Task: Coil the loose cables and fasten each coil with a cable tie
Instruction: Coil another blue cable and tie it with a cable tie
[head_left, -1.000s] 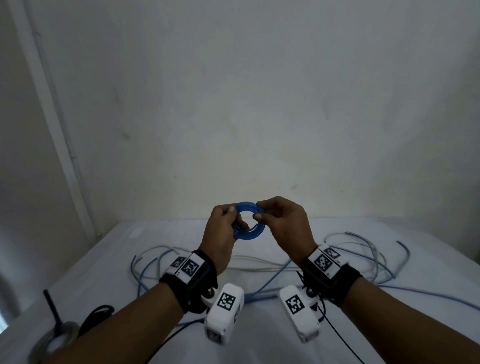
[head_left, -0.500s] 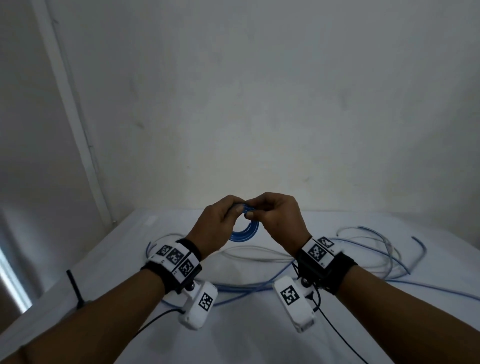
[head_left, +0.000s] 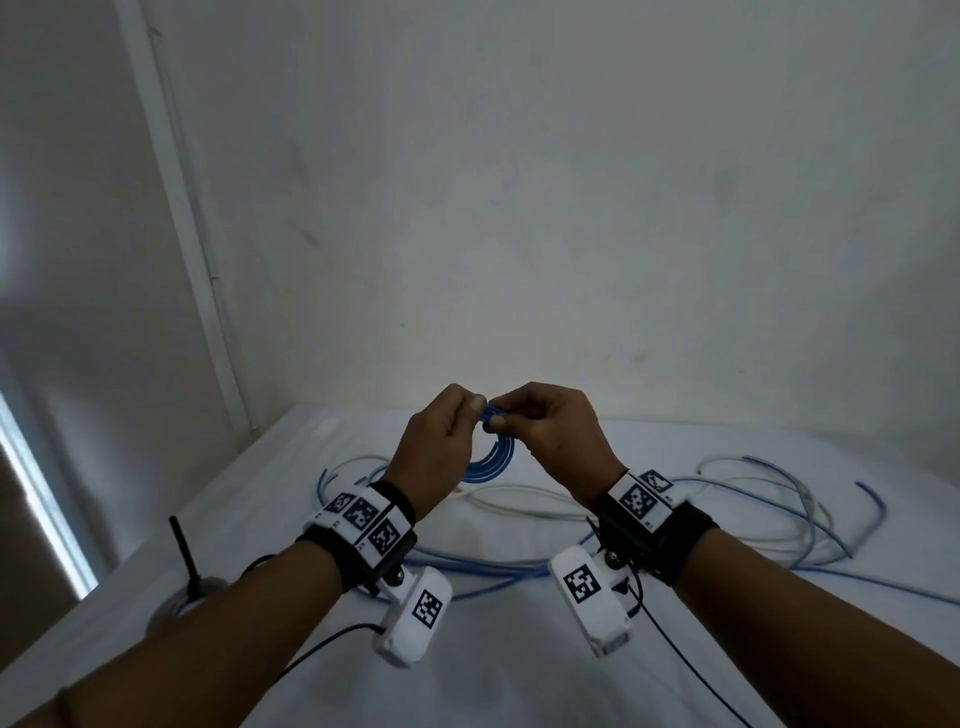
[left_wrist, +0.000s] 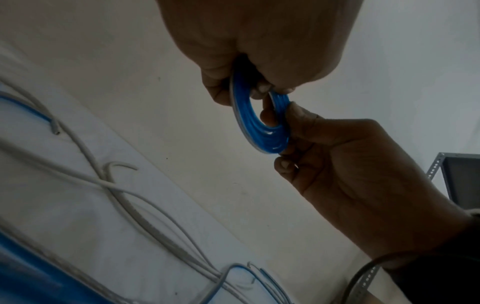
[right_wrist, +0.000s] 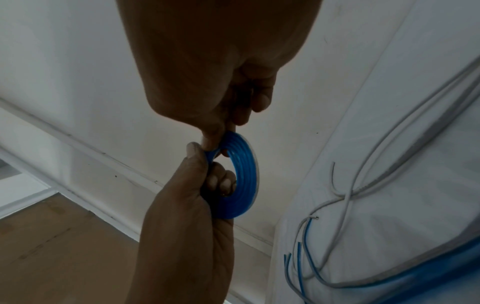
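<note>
Head view: blue coil (head_left: 493, 457) flat, tightly wound, ring-shaped.

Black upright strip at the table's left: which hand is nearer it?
Left. The left hand is above-right of the strip; right hand lies farther right; both pinch the blue coil.

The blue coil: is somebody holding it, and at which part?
Yes. Both hands pinch the small blue coiled cable at its top edge, left hand and right hand side by side.

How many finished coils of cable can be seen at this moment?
1. The blue coil is held up above the table, pinched between the left hand and the right hand. The other cables lie loose; more coils may be out of view.
</note>
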